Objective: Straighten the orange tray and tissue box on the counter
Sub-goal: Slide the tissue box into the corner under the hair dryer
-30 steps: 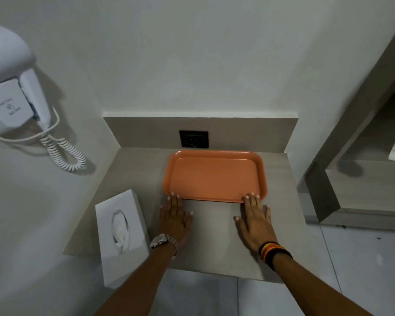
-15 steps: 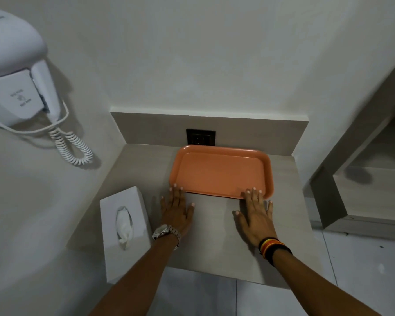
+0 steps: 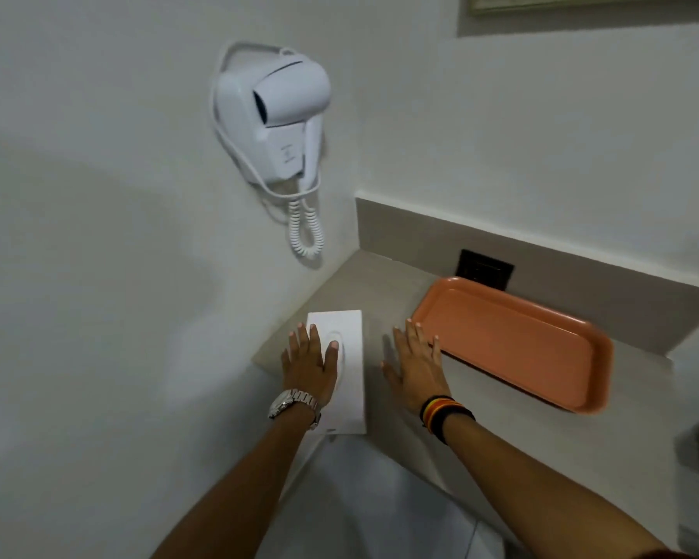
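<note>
With my left hand [image 3: 309, 367] flat and open on the tissue box [image 3: 342, 369], which overhangs the counter [image 3: 606, 429] edge left of the orange tray [image 3: 513, 344], and my right hand [image 3: 416, 367] spread empty between them, I should push inward evenly.

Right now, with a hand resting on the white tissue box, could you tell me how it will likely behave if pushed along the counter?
The tissue box looks like thin card, so probably light and easy to slide. The left hand lies flat on top; hard pressing might dent it. Its near end overhangs the counter edge, so pulling it nearer could tip it off.
</note>
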Demonstrator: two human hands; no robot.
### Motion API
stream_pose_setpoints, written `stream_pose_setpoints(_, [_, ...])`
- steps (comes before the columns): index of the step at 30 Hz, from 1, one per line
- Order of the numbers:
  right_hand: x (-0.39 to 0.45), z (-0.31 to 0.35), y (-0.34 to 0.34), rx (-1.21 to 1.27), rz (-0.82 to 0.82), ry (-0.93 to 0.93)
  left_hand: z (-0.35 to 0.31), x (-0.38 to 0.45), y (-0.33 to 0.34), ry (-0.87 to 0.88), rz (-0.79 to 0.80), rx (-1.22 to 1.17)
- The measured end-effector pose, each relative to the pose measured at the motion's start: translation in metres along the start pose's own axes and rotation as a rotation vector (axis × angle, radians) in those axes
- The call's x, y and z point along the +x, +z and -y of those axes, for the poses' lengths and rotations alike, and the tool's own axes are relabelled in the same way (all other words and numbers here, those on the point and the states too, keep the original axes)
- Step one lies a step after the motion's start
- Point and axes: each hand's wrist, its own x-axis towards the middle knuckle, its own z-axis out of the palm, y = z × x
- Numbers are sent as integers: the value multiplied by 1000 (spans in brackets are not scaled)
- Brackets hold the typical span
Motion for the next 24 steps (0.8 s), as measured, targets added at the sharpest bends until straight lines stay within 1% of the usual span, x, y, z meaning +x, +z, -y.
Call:
stream_pose_setpoints(3, [4,28,18,36,74,-23,22,-14,-7,-97,47,-101])
stream_pose_setpoints(6, [-2,47,31,124,102,5,32,-27,-8,-168,81,-239])
stream_pose_setpoints(9, [-11,55,43,250,147,53,32,-35,-5,-236,74,-382])
stream_pose_setpoints(11, [-16,58,49,366,175,111,29,-36,-3,-310,54,-521])
stream_pose_setpoints(14, [-23,63,53,562,161,214,22,-36,-3,-402,20,-680])
stream_pose_setpoints(16, [-24,68,51,664,141,252,18,-32,-4,-447,10,-754])
stream_pose_setpoints(20, [-23,78,52,771,154,319,12,-22,-4,-529,-4,-843])
stream_pose_setpoints(24, [-17,90,53,885,125,392,7,-12,-8,-608,3,-929])
